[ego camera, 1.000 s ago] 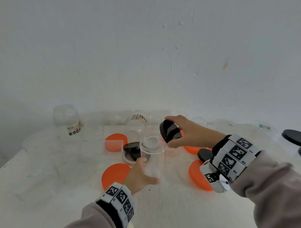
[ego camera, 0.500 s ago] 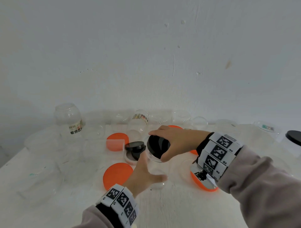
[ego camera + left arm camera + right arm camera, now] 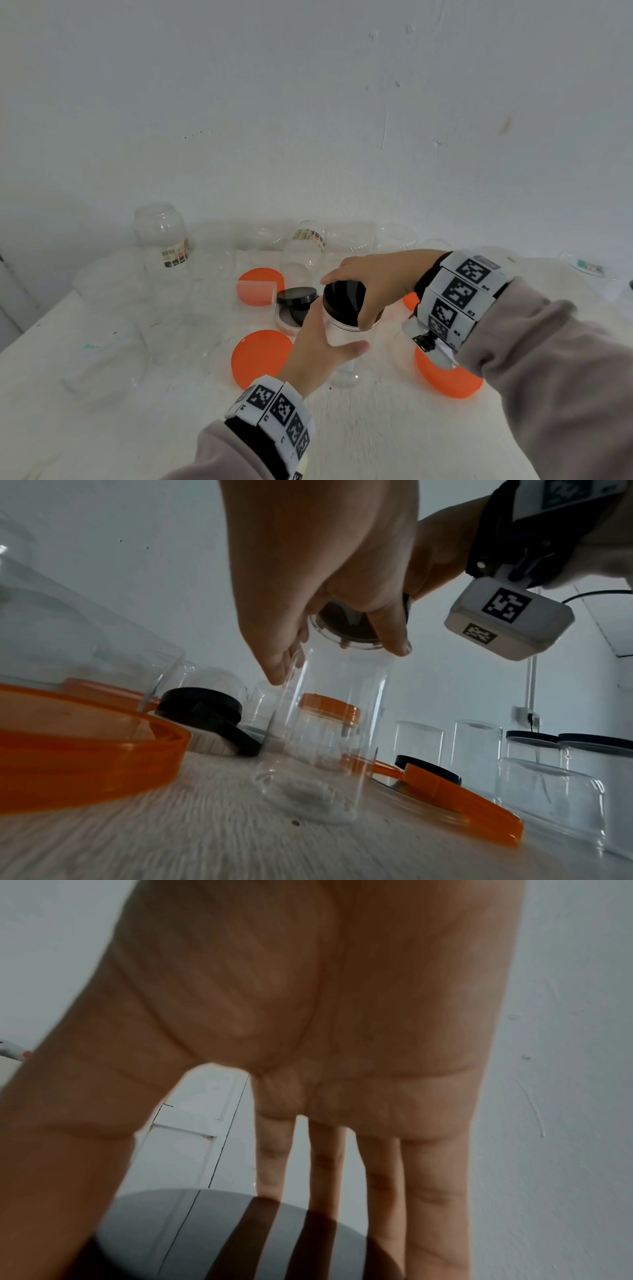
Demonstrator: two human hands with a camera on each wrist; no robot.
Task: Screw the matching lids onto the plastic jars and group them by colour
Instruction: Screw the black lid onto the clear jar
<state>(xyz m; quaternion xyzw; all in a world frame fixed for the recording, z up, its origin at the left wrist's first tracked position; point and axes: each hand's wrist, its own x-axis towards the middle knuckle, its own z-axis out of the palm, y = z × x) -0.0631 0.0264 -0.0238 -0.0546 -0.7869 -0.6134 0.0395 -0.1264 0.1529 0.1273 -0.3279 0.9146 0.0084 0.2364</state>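
- The clear jar (image 3: 342,337) stands upright on the white table (image 3: 376,438), near its middle.
- The left hand (image 3: 317,356) holds the jar's side, its fingers curled round the clear wall and the thumb on the near side.
- The right hand (image 3: 373,286) comes from above and grips the black lid (image 3: 344,301) by its rim, fingers on the far edge and thumb on the near edge.
- The lid sits at the jar's mouth, slightly tilted toward the camera; whether it is fully seated on the thread I cannot tell.
- From the left wrist, the lid (image 3: 346,627) caps the top of the jar (image 3: 329,737).
- Just left of the jar lie two loose black lids (image 3: 296,299) stacked in a shallow dish.
- Orange lids (image 3: 262,356) lie flat on the table on both sides of the jar.
- Other open clear jars (image 3: 161,236) stand at the back by the wall.
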